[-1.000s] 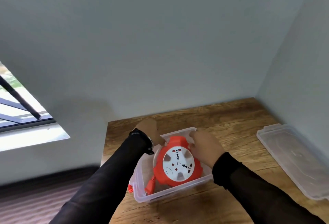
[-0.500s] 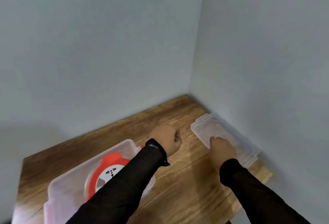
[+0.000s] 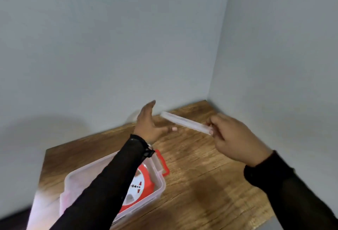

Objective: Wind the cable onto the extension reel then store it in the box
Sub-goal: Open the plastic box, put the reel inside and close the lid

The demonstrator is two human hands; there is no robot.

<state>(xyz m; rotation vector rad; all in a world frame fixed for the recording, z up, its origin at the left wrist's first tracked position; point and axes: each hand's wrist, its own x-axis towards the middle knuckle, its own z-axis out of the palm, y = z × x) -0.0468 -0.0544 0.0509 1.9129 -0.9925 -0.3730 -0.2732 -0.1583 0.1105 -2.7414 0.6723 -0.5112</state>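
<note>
Right hand (image 3: 236, 138) is raised above the wood-grain brown desk (image 3: 201, 184) at approx 3 o'clock of the view, back of hand toward the camera, fingers curled, pinching the near end of the clear flat plastic lid (image 3: 185, 122). Lid is seen edge-on, off the desk, slanting from the right fingertips up toward 10 o'clock, its far end free in the air near the left hand.

Left hand (image 3: 149, 123) reaches fwd at approx 12 o'clock of the box, palm turned toward the lid, fingers straight and spread, thumb stretched out toward the lid w/ the nail showing. It holds nothing; a small gap separates it from the lid's far end. Both forearms in black sheer sleeves; left forearm (image 3: 113, 180) crosses over the box and hides part of the reel.

Red and white round extension reel (image 3: 141, 184) lies flat inside the clear rectangular plastic box (image 3: 159, 189), socket face up. Box sits on the desk at approx 7 o'clock of the view, top uncovered, w/ a red latch handle (image 3: 162, 164) hanging on its 1 o'clock end. Cable can't be made out separately.

Pale grey walls (image 3: 128, 47) meet in a corner at the desk's 1 o'clock end.
</note>
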